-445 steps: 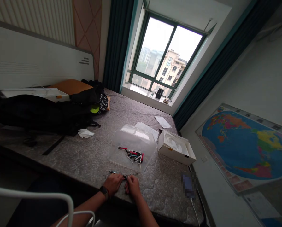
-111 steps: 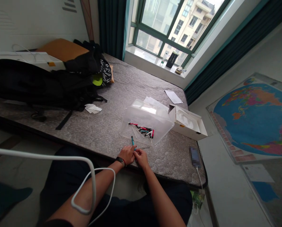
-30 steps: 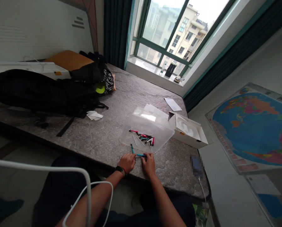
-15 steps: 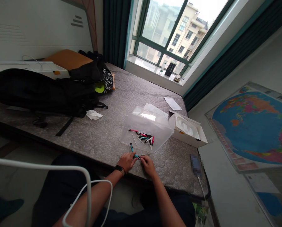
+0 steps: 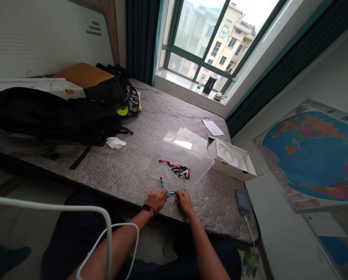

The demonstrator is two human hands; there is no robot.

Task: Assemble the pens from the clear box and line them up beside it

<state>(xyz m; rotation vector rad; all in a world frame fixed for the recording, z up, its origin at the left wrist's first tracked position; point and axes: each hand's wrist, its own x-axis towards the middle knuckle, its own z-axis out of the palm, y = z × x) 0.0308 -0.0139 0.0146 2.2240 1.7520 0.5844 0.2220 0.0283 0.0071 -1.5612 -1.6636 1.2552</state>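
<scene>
My left hand (image 5: pixel 156 200), with a dark band on its wrist, is closed around a blue pen (image 5: pixel 171 193) lying sideways between the hands. Closed fingers of my right hand (image 5: pixel 184 202) pinch the pen's right end. A second slim teal and black pen piece (image 5: pixel 162 182) sticks up from beside the left fingertips; whether the left hand grips it too is hard to see. Just beyond the hands, a clear plastic bin (image 5: pixel 201 167) contains several pens and pen parts (image 5: pixel 178 169) in black, red, teal and white.
Right of the bin stands an open white box (image 5: pixel 229 161). Papers (image 5: pixel 213 127) lie behind it, and a crumpled tissue (image 5: pixel 116 142) lies to the left near a black bag (image 5: pixel 45 112). A blurred-out device (image 5: pixel 243 203) with a cable is near the right edge. A white tube (image 5: pixel 60 205) crosses the lower left.
My right hand has moved slightly right, away from the left. The blue pen between them now lies more level and shows more of its length. The bin stays put.
</scene>
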